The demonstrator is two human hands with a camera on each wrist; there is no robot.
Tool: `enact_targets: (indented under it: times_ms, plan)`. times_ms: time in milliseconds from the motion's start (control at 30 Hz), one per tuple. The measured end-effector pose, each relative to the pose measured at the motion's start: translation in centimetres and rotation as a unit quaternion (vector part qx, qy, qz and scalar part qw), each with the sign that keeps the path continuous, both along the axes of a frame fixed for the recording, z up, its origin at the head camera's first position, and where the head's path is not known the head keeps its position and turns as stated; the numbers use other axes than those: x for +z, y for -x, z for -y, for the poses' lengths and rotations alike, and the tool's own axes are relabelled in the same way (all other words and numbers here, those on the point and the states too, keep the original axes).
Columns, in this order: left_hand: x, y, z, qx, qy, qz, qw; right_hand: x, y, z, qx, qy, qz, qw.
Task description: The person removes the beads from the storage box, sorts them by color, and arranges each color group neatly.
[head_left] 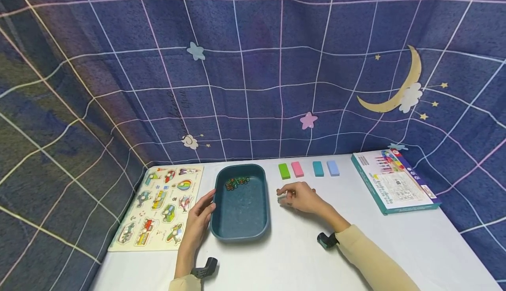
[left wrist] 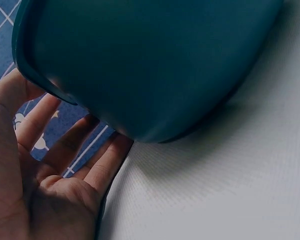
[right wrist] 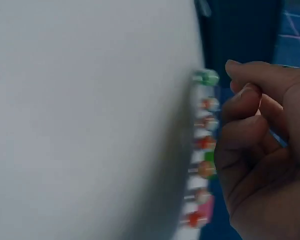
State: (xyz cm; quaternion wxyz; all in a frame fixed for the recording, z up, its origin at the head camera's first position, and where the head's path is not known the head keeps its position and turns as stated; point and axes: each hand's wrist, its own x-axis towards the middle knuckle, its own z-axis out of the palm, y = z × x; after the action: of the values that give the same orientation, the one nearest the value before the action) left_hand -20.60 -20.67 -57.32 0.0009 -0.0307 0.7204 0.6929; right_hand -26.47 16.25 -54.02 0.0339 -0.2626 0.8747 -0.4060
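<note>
A dark teal rectangular tub (head_left: pixel 241 212) stands on the table with several small glass marbles (head_left: pixel 233 184) gathered toward its far end. My left hand (head_left: pixel 200 218) rests along the tub's left side; in the left wrist view its fingers (left wrist: pixel 102 167) lie against the outer wall, thumb up near the rim. To the tub's right, my right hand (head_left: pixel 301 198) hovers low over the table with loosely curled fingers. The right wrist view has a row of marbles (right wrist: pixel 206 170) beside that hand (right wrist: pixel 270 150), a green marble (right wrist: pixel 208 77) closest to the fingertips. Nothing shows between them.
Behind the right hand stand small coloured blocks: green (head_left: pixel 284 171), pink (head_left: pixel 297 169), teal (head_left: pixel 318 169) and light blue (head_left: pixel 333 168). A picture puzzle board (head_left: pixel 158 212) lies at the left, and a flat box (head_left: pixel 395 181) at the far right. A gridded curtain (head_left: pixel 257 71) hangs behind.
</note>
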Motion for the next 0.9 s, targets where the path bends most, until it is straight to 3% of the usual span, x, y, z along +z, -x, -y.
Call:
enact_targets:
  times_ms: [133,300,467,600,733,900]
  plan:
    - [0.0,0.0,0.0,0.000,0.000,0.001,1.0000,2.7,1.0,0.9,-0.004,0.043,0.021,0.999]
    - [-0.1,0.0,0.2,-0.002,-0.009,-0.003,1.0000,6.4,2.3,4.5,-0.006,0.081,0.031,0.996]
    - [-0.3,0.0,0.2,-0.004,-0.010,-0.006,0.9999,7.8,3.6,9.7,0.020,0.102,0.052,0.993]
    - [-0.4,0.0,0.2,-0.007,-0.015,-0.006,0.9998,7.0,4.6,13.6,0.023,0.090,0.074,0.993]
    - [-0.5,-0.1,0.3,-0.011,-0.016,-0.010,0.9998,4.8,5.5,16.2,0.011,0.037,0.088,0.995]
    - [-0.4,0.0,0.3,-0.020,-0.027,-0.016,0.9993,2.2,5.9,17.6,-0.009,-0.036,0.072,0.997]
